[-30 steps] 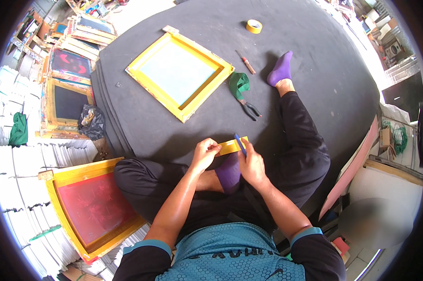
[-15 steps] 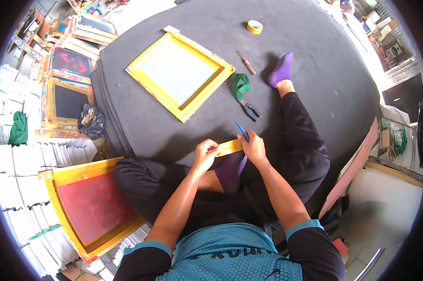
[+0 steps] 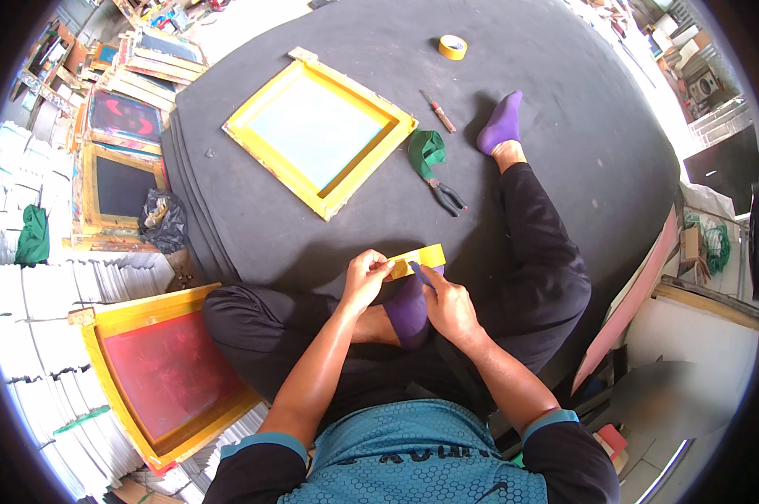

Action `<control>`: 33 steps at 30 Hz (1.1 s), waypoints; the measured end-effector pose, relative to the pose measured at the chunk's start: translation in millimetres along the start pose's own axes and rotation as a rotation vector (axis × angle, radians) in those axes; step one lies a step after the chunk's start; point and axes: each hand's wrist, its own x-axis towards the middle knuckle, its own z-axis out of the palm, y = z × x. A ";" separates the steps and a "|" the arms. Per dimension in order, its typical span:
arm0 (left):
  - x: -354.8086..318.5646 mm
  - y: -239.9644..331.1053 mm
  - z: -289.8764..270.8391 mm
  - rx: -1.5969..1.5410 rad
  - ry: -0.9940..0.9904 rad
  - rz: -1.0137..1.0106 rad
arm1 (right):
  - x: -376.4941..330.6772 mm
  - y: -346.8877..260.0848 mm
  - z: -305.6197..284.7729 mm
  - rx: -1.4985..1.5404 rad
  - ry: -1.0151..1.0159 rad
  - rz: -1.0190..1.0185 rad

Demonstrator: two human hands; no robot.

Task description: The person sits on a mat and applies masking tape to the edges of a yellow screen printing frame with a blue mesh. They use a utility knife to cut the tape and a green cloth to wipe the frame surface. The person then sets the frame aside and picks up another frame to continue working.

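Yellow strip [image 3: 431,254], glossy, is stretched between the two hands, just beyond the purple sock [image 3: 406,315] on the left foot.

Head view: the left hand [image 3: 364,281] has thumb and fingertips pressed together, clamped on the strip's left end. The right hand [image 3: 452,309] has its fingers closed around a blue tool [image 3: 421,271], whose front end lies at the strip; whether it touches cannot be told. The strip's right end stands free, beyond the right hand.

Further out on the dark grey mat [image 3: 598,143] lies a yellow frame [image 3: 277,164] with a pale panel. To its right are a green cloth [image 3: 427,148] and black-handled pliers [image 3: 449,199], the two touching. A slim tool with a reddish handle [image 3: 441,116] lies near the cloth; a tape roll [image 3: 452,51] sits farther off. At the left knee, a second yellow frame [image 3: 153,309] holds a red panel.
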 end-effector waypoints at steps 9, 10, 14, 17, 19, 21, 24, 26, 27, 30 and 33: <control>-0.9 -3.9 -0.2 0.014 0.008 0.040 | 7.4 -12.8 1.2 -0.051 -0.029 0.026; -1.0 -3.7 -1.4 0.044 0.009 0.046 | 8.4 -15.9 0.8 -0.059 -0.042 0.045; -2.2 0.0 -6.0 0.054 0.055 0.063 | 11.4 -10.5 11.3 -0.081 -0.051 0.045; -1.6 6.8 -26.2 -0.060 0.090 0.055 | 11.2 -15.4 12.9 -0.128 -0.078 0.077; -2.1 4.8 -44.1 -0.036 0.103 0.080 | 10.4 -25.0 4.3 -0.181 -0.114 0.140; -2.4 5.5 -52.6 0.023 0.062 0.133 | 14.0 -10.6 5.9 -0.095 0.044 0.029; -2.6 15.6 -65.0 0.082 -0.026 0.159 | 34.6 -20.8 8.3 0.156 0.100 0.152; -3.0 33.1 -73.7 0.119 -0.117 0.156 | 58.1 -38.7 1.7 0.166 -0.061 0.240; 0.3 39.2 -77.1 0.133 -0.143 0.153 | 71.1 -35.4 8.1 0.227 -0.097 0.214; 6.2 56.3 -90.3 0.144 -0.195 0.129 | 109.2 -34.9 29.3 0.312 -0.209 0.122; 11.4 73.3 -105.2 0.192 -0.244 0.097 | 131.5 -51.1 35.7 0.225 -0.296 0.016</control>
